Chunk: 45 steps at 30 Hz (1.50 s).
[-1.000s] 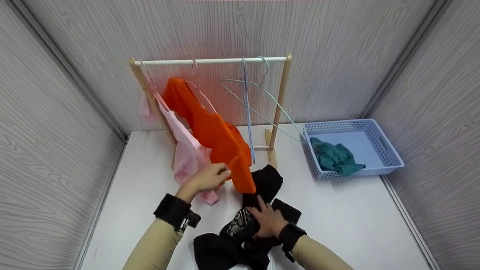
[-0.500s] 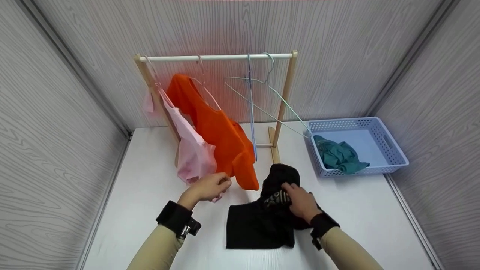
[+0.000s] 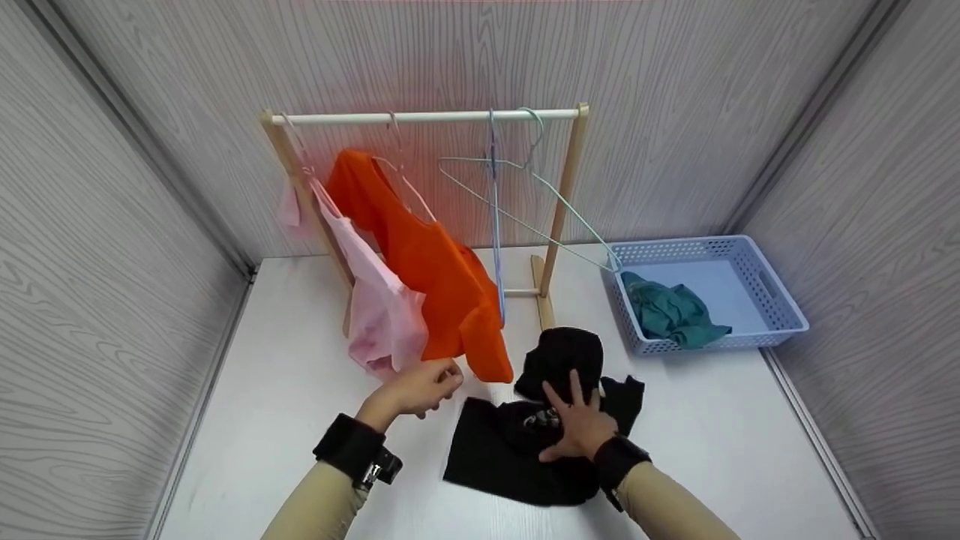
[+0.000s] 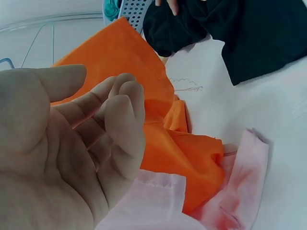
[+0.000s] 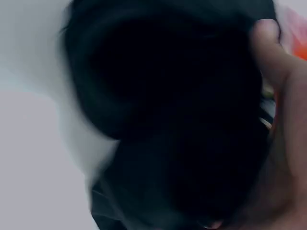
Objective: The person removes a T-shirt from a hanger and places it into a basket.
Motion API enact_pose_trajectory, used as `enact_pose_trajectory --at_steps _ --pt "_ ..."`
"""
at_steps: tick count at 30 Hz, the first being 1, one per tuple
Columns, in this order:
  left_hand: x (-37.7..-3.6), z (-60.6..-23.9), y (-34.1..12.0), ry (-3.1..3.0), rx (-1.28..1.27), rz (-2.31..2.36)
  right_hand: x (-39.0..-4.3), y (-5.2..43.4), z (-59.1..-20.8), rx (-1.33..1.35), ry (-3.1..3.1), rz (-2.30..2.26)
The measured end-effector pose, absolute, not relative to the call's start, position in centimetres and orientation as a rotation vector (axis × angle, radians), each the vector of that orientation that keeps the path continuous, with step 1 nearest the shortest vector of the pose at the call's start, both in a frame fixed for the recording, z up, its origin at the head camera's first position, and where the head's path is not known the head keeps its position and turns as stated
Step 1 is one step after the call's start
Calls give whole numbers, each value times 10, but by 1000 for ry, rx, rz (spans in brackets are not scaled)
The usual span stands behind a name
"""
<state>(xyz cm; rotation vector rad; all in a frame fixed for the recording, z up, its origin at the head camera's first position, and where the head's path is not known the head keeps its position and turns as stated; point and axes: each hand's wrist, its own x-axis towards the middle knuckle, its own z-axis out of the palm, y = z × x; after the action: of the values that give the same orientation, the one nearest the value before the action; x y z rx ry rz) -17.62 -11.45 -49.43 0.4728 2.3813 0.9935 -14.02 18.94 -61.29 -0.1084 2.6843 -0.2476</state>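
Note:
A black garment [image 3: 495,457] lies crumpled on the white table [image 3: 712,450] in front of a small wooden rack [image 3: 427,117]. My right hand [image 3: 574,416] presses on its middle with the fingers spread and straight. In the right wrist view the black garment [image 5: 168,96] fills the blurred frame, with my fingers [image 5: 283,96] at its right edge. My left hand [image 3: 427,384] hovers by the hems of the hanging orange shirt [image 3: 435,277] and pink garment [image 3: 382,319]. The left wrist view shows that left hand [image 4: 103,103] with loosely curled fingers and a bare palm, close to the orange shirt [image 4: 144,86].
Two bare wire hangers [image 3: 525,210] hang on the right part of the rack's rail. A light blue plastic basket [image 3: 784,304] at the right holds a crumpled teal cloth [image 3: 667,311]. Grey panelled walls close in the table on three sides.
My right hand went from gripping the bunched black cloth to pressing on it with straight fingers, and the garment shifted and spread. The left hand stayed near the orange hem.

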Motion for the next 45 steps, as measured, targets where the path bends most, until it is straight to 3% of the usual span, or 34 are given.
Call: enact_pose_trajectory --at_steps 4,11,18,31,45 --pt "-174 -497 -113 2379 480 968 -134 183 -628 -142 2764 -105" --pt "-172 -498 -114 2383 452 948 -142 193 -638 -260 2861 -291" --pt "-172 -497 -115 2361 427 999 -152 211 -626 -306 2842 -477" --pt "-168 -498 -120 2412 357 976 -216 291 -527 -254 2858 -731" --pt "-151 -505 -127 2542 370 899 -266 344 -433 107 3121 -914"
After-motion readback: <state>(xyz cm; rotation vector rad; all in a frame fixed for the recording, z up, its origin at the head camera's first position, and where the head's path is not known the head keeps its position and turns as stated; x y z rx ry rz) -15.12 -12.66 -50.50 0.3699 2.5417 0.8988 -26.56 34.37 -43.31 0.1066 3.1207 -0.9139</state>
